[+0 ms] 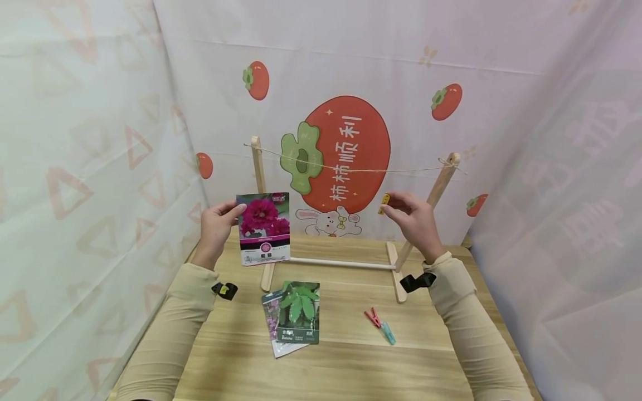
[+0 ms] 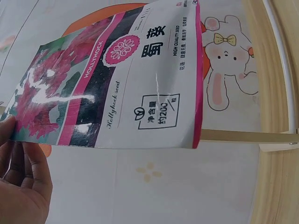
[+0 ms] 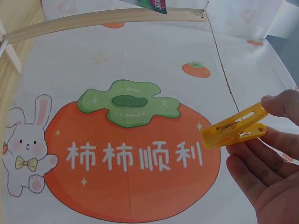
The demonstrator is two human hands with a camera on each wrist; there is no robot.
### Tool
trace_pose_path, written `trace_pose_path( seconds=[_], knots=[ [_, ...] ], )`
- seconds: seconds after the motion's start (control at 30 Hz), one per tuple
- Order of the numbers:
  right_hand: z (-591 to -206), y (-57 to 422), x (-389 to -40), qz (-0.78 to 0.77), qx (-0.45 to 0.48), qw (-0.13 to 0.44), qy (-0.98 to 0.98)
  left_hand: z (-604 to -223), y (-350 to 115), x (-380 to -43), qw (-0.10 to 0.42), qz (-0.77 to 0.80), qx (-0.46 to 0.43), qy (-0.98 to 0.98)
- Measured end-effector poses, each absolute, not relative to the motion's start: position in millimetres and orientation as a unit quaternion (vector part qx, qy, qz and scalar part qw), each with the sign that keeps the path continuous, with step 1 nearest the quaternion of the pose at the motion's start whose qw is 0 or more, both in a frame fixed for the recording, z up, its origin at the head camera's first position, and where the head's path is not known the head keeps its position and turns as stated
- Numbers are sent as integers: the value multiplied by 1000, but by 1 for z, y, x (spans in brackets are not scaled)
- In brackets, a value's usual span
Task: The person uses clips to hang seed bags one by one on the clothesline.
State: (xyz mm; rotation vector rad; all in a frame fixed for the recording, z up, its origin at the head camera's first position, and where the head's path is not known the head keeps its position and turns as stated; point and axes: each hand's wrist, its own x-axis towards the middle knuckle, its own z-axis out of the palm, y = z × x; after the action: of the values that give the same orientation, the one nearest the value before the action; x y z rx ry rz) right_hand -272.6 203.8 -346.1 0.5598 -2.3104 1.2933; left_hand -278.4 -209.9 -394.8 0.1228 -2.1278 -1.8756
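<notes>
the left hand (image 1: 215,228), thumb against fingers, pinches a hollyhock packet (image 1: 264,231) by its upper side edge, and the right hand (image 1: 413,220) pinches a yellow clip (image 3: 217,135) by its parted tails; an even squeeze there should spread the clip squarely, and a light edge hold should keep the packet flat. below the fingers, a leaf-printed packet (image 1: 301,317) hides most of another packet (image 1: 272,320); beyond them a string (image 1: 346,170) shows thinly against the backdrop (image 1: 351,72), and the left wrist view cuts off the left thumb.

Left hand (image 1: 217,225) pinches flower packet (image 1: 264,231); right hand (image 1: 416,220) pinches yellow clip (image 1: 384,201).
</notes>
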Motion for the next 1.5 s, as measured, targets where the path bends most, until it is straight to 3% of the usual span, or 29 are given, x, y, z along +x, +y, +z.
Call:
trace_pose_path(
  seconds=[0.23, 1.5],
  knots=[
    [-335, 195, -279, 483, 192, 197, -831, -389, -203, -285, 157, -666, 26, -729],
    [-291, 127, -324, 505, 279, 242, -780, -361, -166, -318, 170, -683, -19, -710]
  ],
)
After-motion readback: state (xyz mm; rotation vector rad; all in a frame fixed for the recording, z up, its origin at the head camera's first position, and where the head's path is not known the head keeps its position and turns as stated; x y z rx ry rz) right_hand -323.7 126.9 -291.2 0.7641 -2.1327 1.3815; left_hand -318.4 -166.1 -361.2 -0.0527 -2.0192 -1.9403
